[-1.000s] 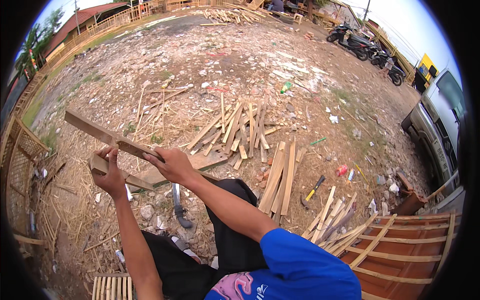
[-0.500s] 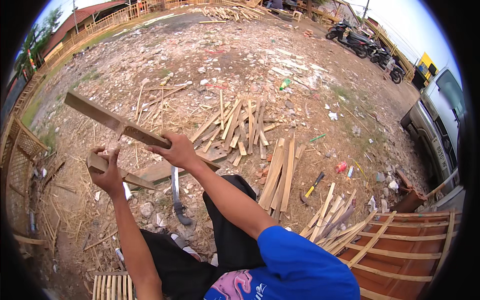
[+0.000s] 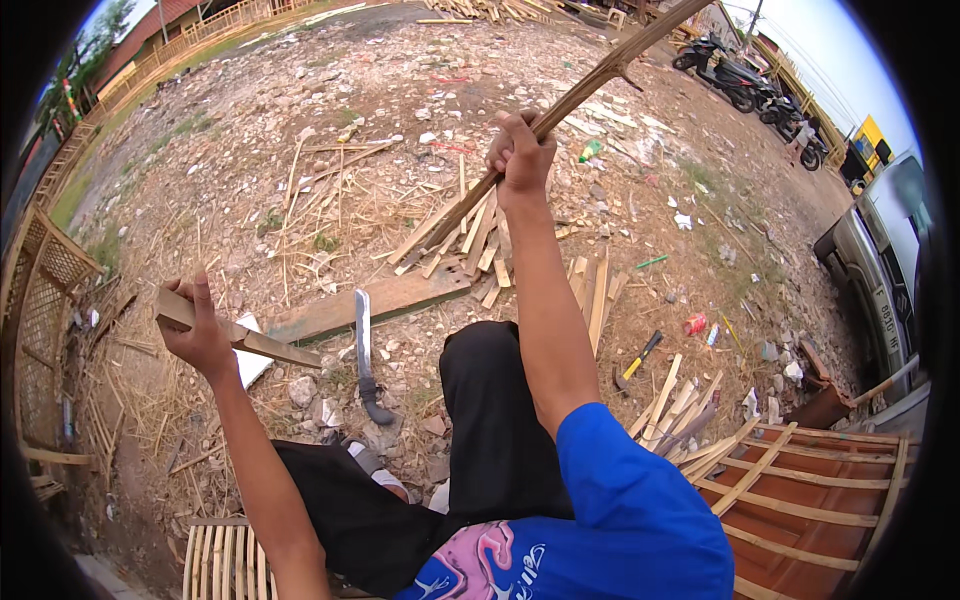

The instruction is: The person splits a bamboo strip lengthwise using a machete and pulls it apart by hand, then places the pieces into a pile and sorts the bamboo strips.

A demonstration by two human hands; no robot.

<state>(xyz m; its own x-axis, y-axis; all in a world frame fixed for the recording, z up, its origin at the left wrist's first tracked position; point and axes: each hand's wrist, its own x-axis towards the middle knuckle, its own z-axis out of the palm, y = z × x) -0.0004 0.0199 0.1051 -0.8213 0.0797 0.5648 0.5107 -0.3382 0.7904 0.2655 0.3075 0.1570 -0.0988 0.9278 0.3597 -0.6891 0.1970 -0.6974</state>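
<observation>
Head view shows the two hands well apart, where half a second ago they worked close together at about 9 o'clock over one pair of wood pieces. The right hand [image 3: 521, 150] has risen to about 12 o'clock and is closed around a long bamboo strip [image 3: 590, 82], which slants from near the wood pile at centre up to the upper edge at 1 o'clock; earlier that hand held a flat slat low beside the left hand. The left hand [image 3: 197, 335] sits at 9 o'clock, fingers wrapped around a short flat slat [image 3: 250, 340] that points toward the centre, lower and more level than before.

Between the hands, on the dirt ground [image 3: 250, 150], lies a machete [image 3: 364, 350] with its dark handle toward 6 o'clock, just beside a thick plank [image 3: 380, 300]; both lie where they did before. Beyond the plank a heap of cut slats [image 3: 480, 235] spreads toward 12 o'clock. A hammer with a yellow grip [image 3: 638, 360] lies at 3 o'clock near more slats. A slatted wooden frame [image 3: 800, 490] fills 4 o'clock, and a parked vehicle [image 3: 880, 260] stands at the right rim.
</observation>
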